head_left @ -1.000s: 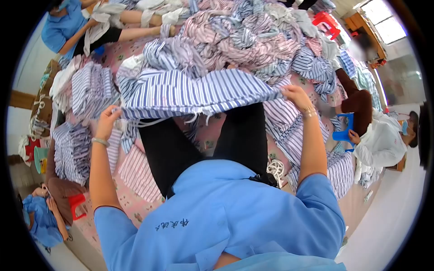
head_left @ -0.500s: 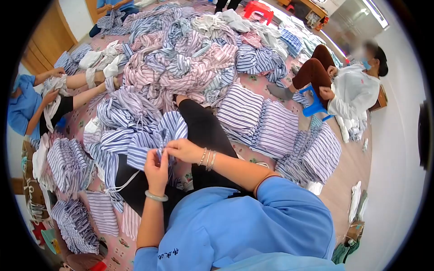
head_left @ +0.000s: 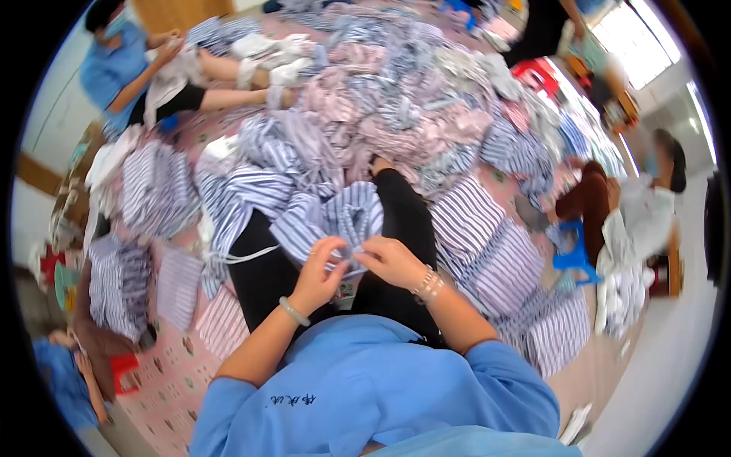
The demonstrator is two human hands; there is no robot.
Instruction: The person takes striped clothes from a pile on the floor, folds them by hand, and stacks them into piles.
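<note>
A blue-and-white striped garment (head_left: 354,213) lies bunched over my black-trousered lap. My left hand (head_left: 314,282), with a pale bangle at the wrist, pinches its near edge. Opposite it, my right hand (head_left: 396,263), wearing several bracelets, grips the same edge, with a small gap between the fingertips. What exactly sits in the fingertips is too small and blurred to make out. A white cord (head_left: 251,257) trails out to the left of my lap. More striped cloth (head_left: 263,190) is heaped just beyond my left leg.
A large pile of striped clothes (head_left: 396,107) spreads across the floor ahead. Folded striped stacks stand at right (head_left: 502,266) and left (head_left: 156,190). One person in blue (head_left: 122,68) sits at upper left handling cloth; another sits at right near a blue stool (head_left: 576,251).
The head view has swung, so the scene sits further right and shows more on the left. My hands, close together before, are now slightly apart on the garment's edge.
</note>
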